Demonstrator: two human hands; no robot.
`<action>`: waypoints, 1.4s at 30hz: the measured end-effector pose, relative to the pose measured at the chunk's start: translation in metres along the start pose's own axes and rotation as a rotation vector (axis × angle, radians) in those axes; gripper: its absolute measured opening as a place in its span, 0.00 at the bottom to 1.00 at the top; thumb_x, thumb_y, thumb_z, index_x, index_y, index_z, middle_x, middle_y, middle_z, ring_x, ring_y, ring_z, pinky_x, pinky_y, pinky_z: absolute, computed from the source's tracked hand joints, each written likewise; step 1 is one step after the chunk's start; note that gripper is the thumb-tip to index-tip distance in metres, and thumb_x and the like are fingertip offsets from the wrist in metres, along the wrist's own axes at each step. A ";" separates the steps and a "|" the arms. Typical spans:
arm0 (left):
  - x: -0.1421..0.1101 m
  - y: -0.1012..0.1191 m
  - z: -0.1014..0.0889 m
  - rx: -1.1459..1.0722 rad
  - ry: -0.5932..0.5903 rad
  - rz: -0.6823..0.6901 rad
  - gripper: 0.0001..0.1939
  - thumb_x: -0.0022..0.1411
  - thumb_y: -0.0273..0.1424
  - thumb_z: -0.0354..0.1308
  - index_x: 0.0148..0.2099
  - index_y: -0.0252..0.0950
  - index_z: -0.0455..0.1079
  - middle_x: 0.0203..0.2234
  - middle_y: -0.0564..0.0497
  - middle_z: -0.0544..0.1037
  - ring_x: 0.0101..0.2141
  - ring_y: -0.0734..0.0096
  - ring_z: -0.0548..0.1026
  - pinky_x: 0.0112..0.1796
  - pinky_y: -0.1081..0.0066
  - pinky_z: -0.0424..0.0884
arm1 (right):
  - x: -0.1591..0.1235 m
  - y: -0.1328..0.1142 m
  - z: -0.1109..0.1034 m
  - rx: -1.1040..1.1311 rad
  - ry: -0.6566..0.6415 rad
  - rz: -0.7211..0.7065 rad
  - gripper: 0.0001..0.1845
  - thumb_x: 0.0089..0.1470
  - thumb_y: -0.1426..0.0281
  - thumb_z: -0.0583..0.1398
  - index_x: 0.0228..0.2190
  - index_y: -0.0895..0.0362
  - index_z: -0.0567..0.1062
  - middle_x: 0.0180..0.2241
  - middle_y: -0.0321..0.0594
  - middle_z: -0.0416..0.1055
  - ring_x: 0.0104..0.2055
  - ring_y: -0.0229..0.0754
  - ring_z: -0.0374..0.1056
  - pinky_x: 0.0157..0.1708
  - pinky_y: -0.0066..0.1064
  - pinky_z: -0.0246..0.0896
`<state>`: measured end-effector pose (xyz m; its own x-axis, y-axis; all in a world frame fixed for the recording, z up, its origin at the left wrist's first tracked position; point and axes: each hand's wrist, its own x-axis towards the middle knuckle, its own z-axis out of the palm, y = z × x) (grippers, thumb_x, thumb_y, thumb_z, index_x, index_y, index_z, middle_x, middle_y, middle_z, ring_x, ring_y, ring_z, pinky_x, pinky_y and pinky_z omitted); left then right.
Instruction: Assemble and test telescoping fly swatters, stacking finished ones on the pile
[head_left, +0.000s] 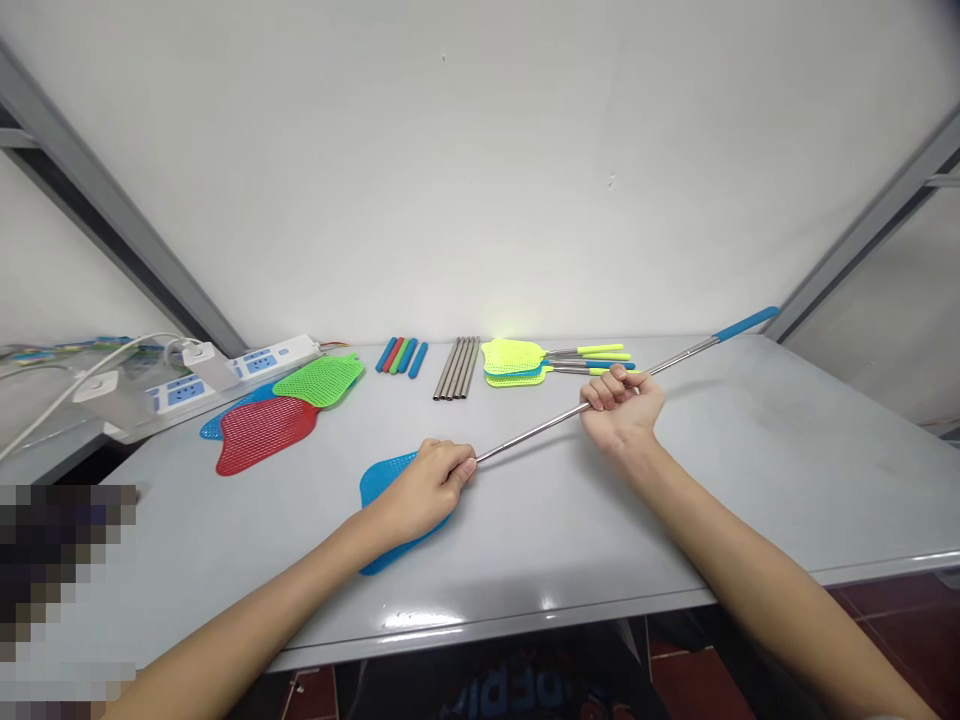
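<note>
Positions are given relative to the metal tubes [456, 368], a parallel row at the back of the counter [787, 470]. The blue swatter [532, 432] lies obliquely on the near side of this row, its perforated head to the near left and its blue handle [746, 323] well to the right. The left hand [431, 485] has its fingers closed around the swatter where the head meets the shaft, hiding the joint; the fingers of the right hand [622, 405] are curled around the shaft farther along, to the near right of the tubes.

State of the work: the held swatter has head, shaft and handle in place, and its shaft appears drawn out to some length; whether the covered joint is fully seated cannot be told. Just right of the tubes, a pile of swatters [514, 357], yellow-green and blue, seems complete, with shorter shafts. Parts not yet joined are the tubes themselves, the coloured grips [403, 357] just to their left, and, farther left, a green head [319, 380], a red head [266, 435] and a blue head [212, 428], partly overlapping beside a power strip [277, 358].
</note>
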<state>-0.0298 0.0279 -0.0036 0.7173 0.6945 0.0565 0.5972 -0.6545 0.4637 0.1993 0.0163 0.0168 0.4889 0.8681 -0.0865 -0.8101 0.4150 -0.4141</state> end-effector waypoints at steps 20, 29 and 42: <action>0.004 0.006 -0.001 0.030 0.039 -0.023 0.13 0.58 0.29 0.37 0.22 0.36 0.52 0.17 0.56 0.59 0.23 0.74 0.60 0.34 0.71 0.58 | -0.008 0.018 -0.007 -0.003 -0.028 0.076 0.04 0.36 0.76 0.47 0.16 0.57 0.54 0.12 0.26 0.34 0.12 0.29 0.35 0.10 0.22 0.38; 0.004 0.016 0.000 0.053 0.094 0.071 0.13 0.60 0.31 0.37 0.25 0.36 0.55 0.19 0.56 0.62 0.24 0.75 0.62 0.36 0.70 0.57 | 0.000 0.004 -0.004 0.023 -0.022 0.135 0.04 0.37 0.78 0.48 0.18 0.58 0.56 0.12 0.26 0.35 0.11 0.29 0.38 0.11 0.22 0.43; 0.004 0.009 -0.002 0.229 0.165 0.143 0.14 0.62 0.32 0.36 0.32 0.35 0.62 0.25 0.53 0.68 0.29 0.73 0.64 0.37 0.67 0.55 | 0.011 -0.002 -0.006 -0.019 0.296 0.324 0.11 0.43 0.72 0.46 0.31 0.61 0.62 0.16 0.31 0.53 0.17 0.33 0.55 0.16 0.27 0.55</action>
<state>-0.0217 0.0254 0.0024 0.7431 0.6177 0.2576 0.5734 -0.7861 0.2307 0.2084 0.0237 0.0116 0.2844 0.8358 -0.4696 -0.9322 0.1269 -0.3389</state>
